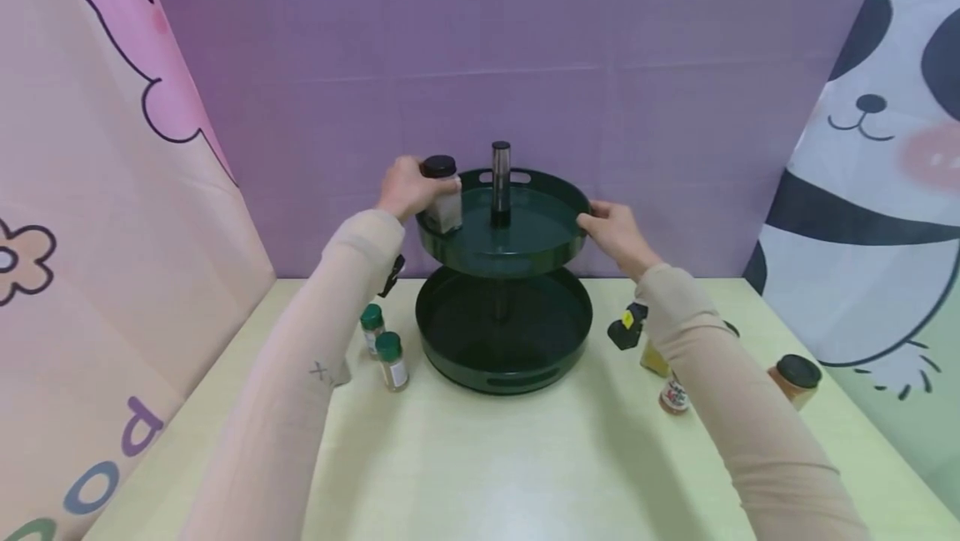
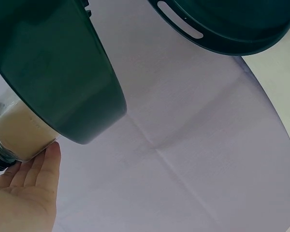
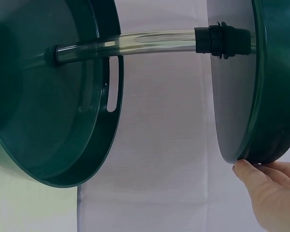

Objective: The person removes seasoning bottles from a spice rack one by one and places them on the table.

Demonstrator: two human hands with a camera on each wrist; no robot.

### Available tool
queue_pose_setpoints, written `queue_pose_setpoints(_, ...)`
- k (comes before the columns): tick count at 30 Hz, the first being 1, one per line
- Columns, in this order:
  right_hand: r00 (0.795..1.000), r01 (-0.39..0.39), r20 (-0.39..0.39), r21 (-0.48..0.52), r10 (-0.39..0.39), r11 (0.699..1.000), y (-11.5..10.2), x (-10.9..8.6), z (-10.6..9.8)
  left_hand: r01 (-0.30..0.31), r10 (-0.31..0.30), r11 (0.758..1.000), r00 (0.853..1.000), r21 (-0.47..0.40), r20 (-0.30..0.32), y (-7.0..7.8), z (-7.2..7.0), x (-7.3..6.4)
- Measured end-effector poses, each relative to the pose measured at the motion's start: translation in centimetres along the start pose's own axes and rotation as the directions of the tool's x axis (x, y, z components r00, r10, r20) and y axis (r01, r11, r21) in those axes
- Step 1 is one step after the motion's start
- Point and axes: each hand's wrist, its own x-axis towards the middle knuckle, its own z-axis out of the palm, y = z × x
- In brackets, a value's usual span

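My left hand (image 1: 405, 189) grips a clear square jar (image 1: 447, 212) with a black lid, at the left side of the upper tray (image 1: 540, 203) of a dark green two-tier round stand. In the left wrist view pale contents fill much of the jar (image 2: 26, 130), and the tray wall (image 2: 87, 96) hides part of it. My right hand (image 1: 618, 234) pinches the upper tray's right rim, thumb inside and fingers outside. From the right wrist, fingers (image 3: 253, 176) show against the tray's edge. A metallic post (image 1: 501, 182) rises through the tray's middle.
Below is the lower tray (image 1: 502, 378), standing on the pale table (image 1: 480, 458). Two green-capped spice jars (image 1: 393, 366) stand left of it. At the right are a small labelled jar (image 1: 674, 398), a yellow container (image 1: 655, 359) and a black-lidded jar (image 1: 797, 378), partly behind my right sleeve.
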Motion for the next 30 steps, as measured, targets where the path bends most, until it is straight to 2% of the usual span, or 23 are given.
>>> queue_pose_setpoints(11,1.0,-0.002,0.014,0.001,0.002,1.0,0.3,0.4,-0.2,-0.064,0.064,0.998,0.997,-0.009,-0.045,0.9,-0.7,-0.4)
queue_pose_setpoints(19,1.0,0.01,0.019,0.002,-0.01,1.0,0.2,0.9,0.0,-0.046,0.045,0.999,0.997,-0.027,-0.06,0.9,-1.8,-0.5)
queue_pose_setpoints(30,0.999,0.023,0.024,0.016,-0.023,1.0,0.3,1.1,-0.1,-0.054,0.052,0.998,0.995,-0.021,-0.09,0.8,-3.2,-0.6)
